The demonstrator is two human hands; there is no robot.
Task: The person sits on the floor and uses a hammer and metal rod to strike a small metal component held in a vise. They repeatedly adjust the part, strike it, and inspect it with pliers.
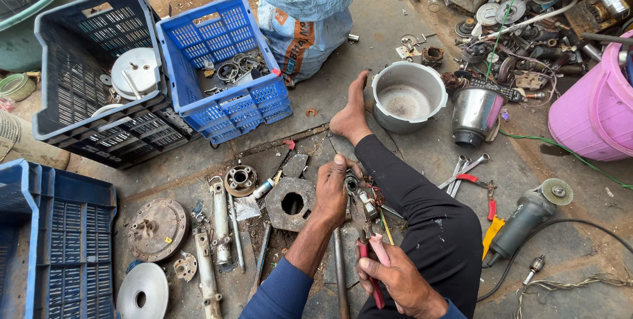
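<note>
fingers [337, 161] grip one part; three crates [224, 68].

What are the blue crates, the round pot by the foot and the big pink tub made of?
Blue crates: most likely plastic, with an even moulded colour and lattice walls.
Round pot: looks like dull grey metal, perhaps aluminium, with a scuffed matt inside.
Pink tub: probably plastic, smooth with a soft sheen and one solid colour.
</note>
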